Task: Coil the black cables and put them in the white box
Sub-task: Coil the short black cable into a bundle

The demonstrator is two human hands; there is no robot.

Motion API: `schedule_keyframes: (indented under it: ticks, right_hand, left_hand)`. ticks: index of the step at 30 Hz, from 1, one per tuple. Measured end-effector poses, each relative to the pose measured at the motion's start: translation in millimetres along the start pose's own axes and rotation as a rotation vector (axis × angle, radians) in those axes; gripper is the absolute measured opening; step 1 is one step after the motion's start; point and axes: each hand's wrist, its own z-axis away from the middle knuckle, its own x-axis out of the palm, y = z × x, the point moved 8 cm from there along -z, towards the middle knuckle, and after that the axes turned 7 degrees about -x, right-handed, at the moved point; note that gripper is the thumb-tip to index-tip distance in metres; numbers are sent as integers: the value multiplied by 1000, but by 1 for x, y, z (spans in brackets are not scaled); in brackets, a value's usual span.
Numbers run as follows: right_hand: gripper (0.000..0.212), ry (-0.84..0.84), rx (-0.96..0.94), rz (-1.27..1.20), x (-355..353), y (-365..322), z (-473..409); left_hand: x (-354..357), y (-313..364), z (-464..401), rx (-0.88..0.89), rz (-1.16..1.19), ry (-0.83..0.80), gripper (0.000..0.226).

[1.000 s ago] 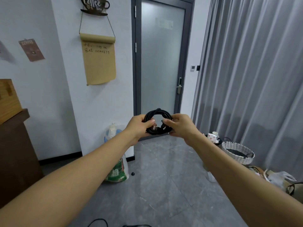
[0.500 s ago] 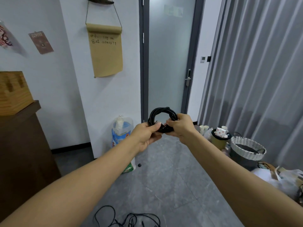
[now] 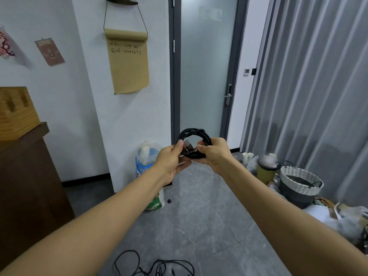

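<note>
Coiled black cable [image 3: 194,143]: held upright between both hands' fingers.
Left hand [image 3: 171,160]: thumb pinching coil's left side.
Right hand [image 3: 214,154]: fingers curled round coil's right side.
Loose black cable [image 3: 155,265]: on floor, well below fingers.
Paper scroll [image 3: 128,60]: handwritten "WiFi", "12345679".

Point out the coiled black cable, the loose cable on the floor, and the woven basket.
coiled black cable [image 3: 194,132]: head view, top arc of the coil.
loose cable [image 3: 127,253]: head view, left loop on the floor.
woven basket [image 3: 298,186]: head view, white woven front wall.

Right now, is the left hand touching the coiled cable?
Touching. The head view shows the left hand pinching the coiled cable at its lower left edge.
</note>
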Motion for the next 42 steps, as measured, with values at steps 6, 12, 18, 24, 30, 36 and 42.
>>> schedule_keyframes:
  ticks: [6, 12, 18, 24, 30, 36, 42]
  right_hand:
    - [20, 40, 17, 36, -4, 6, 2]
    - [19, 58, -8, 56, -9, -3, 4]
    - [16, 85, 50, 34, -3, 3, 7]
    - [26, 165, 238, 22, -3, 11, 5]
    - [10, 204, 390, -169, 4, 15, 12]
    - [22, 254, 276, -99, 8, 23, 13]
    - [11, 288, 15, 266, -5, 14, -1]
  left_hand:
    - [1, 45, 33, 802, -782, 384, 20]
    - [14, 38, 31, 850, -974, 255, 26]
    - [5, 38, 21, 645, -700, 295, 11]
    - [24, 54, 41, 839, -876, 222, 10]
    - [16, 58, 48, 933, -830, 211, 8]
    - [1, 39, 29, 692, -639, 183, 12]
    - [-8, 17, 2, 323, -481, 266, 27]
